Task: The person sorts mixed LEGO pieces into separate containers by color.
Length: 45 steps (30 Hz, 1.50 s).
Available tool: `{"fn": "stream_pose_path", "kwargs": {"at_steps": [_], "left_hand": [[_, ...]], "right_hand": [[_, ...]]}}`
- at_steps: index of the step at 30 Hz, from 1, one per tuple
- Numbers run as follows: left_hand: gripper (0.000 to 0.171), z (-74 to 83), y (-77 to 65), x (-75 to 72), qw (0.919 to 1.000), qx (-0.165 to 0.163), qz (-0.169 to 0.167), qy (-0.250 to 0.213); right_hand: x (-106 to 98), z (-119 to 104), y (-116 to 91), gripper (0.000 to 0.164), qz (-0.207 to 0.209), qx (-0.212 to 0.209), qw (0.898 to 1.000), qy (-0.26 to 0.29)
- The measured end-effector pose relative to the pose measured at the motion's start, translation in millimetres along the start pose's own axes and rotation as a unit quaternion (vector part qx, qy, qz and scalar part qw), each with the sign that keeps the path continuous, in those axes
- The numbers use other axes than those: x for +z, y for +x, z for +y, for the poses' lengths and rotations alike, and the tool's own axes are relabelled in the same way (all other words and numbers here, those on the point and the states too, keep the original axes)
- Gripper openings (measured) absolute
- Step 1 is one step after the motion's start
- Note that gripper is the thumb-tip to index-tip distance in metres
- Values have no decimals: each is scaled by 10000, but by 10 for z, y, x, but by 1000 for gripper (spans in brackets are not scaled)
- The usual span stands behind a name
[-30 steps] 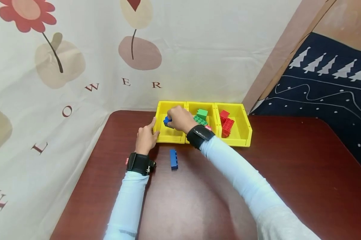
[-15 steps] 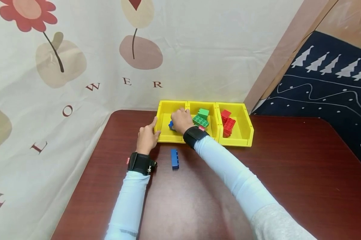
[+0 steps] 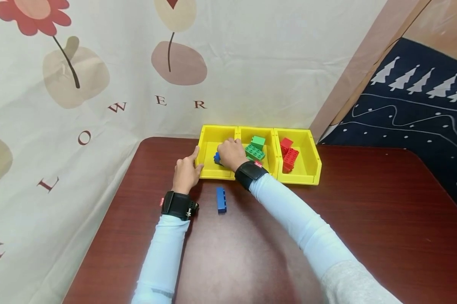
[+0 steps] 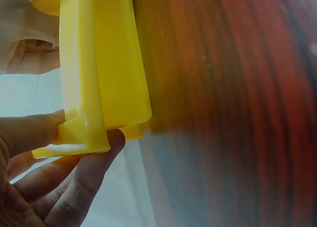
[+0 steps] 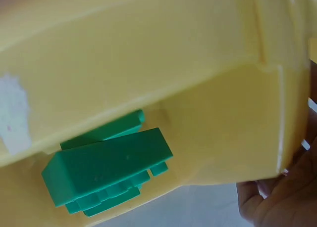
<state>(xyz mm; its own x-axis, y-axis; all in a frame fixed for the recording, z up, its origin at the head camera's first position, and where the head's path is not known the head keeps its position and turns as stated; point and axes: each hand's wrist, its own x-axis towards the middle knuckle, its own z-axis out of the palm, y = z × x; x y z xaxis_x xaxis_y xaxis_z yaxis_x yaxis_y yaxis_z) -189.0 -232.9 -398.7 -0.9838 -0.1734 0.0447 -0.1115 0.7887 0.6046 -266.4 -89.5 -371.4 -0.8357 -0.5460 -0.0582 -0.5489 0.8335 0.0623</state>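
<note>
Three yellow bins joined in a row (image 3: 212,174) stand at the table's back. My left hand (image 3: 185,174) holds the left bin's outer wall near its front corner; the left wrist view shows the thumb on one side of the rim and fingers (image 4: 89,182) on the other. Inside the left bin, my right hand (image 3: 232,154) grips a blue toy building brick (image 3: 217,158), mostly hidden under the fingers. Another blue brick (image 3: 221,200) lies on the table in front of that bin. The right wrist view shows part of my right hand (image 5: 285,200) beyond the yellow wall.
Several green bricks (image 3: 255,152) lie in the middle bin, seen closer as a green brick (image 5: 106,165) in the right wrist view. Red bricks (image 3: 290,159) fill part of the right bin. A printed cloth (image 3: 251,84) hangs behind the brown table (image 3: 365,219).
My right hand has shifted a little to the right within the left bin, with the blue brick in its grip. My left hand stays at the bin's wall.
</note>
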Motion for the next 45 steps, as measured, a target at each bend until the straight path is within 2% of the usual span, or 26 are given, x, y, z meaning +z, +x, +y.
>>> {"fn": "stream_pose_path", "kwargs": {"at_steps": [5, 9, 13, 18, 26, 31, 33, 36, 39, 41, 43, 45], "left_hand": [[66, 15, -2, 12, 10000, 3, -20, -5], [66, 16, -9, 9, 10000, -40, -29, -2], [67, 12, -13, -1, 10000, -60, -51, -4], [67, 10, -13, -1, 10000, -58, -46, -26], [66, 2, -27, -6, 9999, 112, 44, 84], [65, 11, -33, 8, 9998, 167, 73, 65], [66, 7, -34, 17, 9998, 187, 66, 91], [66, -1, -43, 30, 9997, 198, 41, 117], [66, -8, -57, 36, 9996, 198, 39, 183], [66, -7, -66, 39, 9996, 204, 58, 204], [66, -3, -75, 40, 9994, 228, 96, 221], [66, 5, -83, 41, 9993, 256, 143, 223]], "right_hand": [[-127, 98, -132, 16, 231, -178, 9982, 518], [-204, 216, -304, 24, 535, -167, 9921, 1122], [-220, 321, -556, 27, 918, -287, 9849, 1442], [-188, 412, -972, 26, 1347, -468, 9746, 1730], [-135, 702, -1612, 28, 2140, 12, 9510, 2230], [-31, 854, -1885, 30, 2179, 262, 9457, 2398], [37, 929, -1949, 31, 2166, 430, 9439, 2457], [137, 1105, -1992, 33, 2281, 889, 9353, 2556], [228, 1337, -1990, 43, 2261, 1786, 9182, 2719], [286, 1496, -1976, 53, 2049, 2483, 9020, 2875], [339, 1635, -1953, 63, 1691, 3011, 8879, 3040], [390, 1749, -1922, 68, 1368, 3238, 8829, 3112]]}}
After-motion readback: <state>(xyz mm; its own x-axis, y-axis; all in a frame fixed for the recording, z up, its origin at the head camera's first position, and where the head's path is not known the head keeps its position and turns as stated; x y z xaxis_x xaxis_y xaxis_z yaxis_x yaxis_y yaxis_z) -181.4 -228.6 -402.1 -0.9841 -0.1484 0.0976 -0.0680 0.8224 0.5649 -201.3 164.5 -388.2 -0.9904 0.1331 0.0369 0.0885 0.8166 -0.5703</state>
